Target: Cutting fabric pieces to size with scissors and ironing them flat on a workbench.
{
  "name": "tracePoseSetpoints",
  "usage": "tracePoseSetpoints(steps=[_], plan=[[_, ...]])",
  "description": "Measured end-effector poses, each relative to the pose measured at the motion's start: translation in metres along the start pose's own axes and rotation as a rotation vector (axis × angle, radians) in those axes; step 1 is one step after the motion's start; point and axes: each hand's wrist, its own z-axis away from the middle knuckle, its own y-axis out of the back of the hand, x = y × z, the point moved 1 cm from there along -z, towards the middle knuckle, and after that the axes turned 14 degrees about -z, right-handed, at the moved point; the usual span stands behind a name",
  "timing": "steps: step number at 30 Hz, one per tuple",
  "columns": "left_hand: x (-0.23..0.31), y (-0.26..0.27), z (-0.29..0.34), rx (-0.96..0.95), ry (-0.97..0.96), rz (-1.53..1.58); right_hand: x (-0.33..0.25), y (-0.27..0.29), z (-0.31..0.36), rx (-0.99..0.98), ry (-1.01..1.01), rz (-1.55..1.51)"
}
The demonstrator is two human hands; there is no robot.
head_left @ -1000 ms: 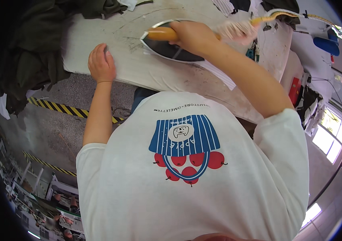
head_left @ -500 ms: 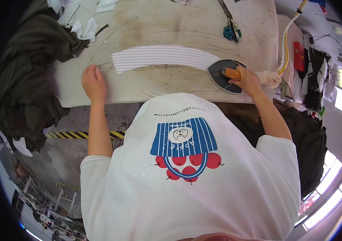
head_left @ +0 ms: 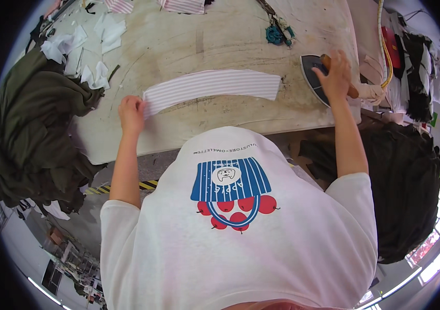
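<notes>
A curved strip of striped fabric (head_left: 214, 85), pale pinkish-grey and white, lies across the near part of the padded table. My left hand (head_left: 132, 112) pinches its left end between thumb and fingers. Over at the right edge of the table rests a dark iron (head_left: 315, 77) with an orange-brown handle (head_left: 353, 92), apart from the strip's right end. Across that handle is my right hand (head_left: 336, 76), its fingers stretched out and the thumb spread away; the palm hides the middle of the handle.
Dark olive cloth (head_left: 39, 113) is heaped at the left, and more dark cloth (head_left: 390, 191) at the right. White scraps (head_left: 109, 33) lie far left. Scissors with teal-wrapped handles (head_left: 279, 33) lie beyond the strip. A yellow-white hose (head_left: 385, 51) runs by the iron.
The iron has come off the strip's right end and moved right. My right hand has loosened from around its handle. My left hand has moved to the strip's left end and taken hold of it.
</notes>
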Motion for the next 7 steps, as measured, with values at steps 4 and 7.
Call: tracePoseSetpoints(steps=[4, 7], plan=[[0.066, 0.062, -0.010, -0.290, 0.323, 0.532, -0.079, -0.026, 0.009, -0.222, 0.310, -0.631], [0.082, 0.097, -0.015, -0.448, 0.192, 1.170, -0.126, -0.057, 0.006, -0.516, 0.184, -0.900]])
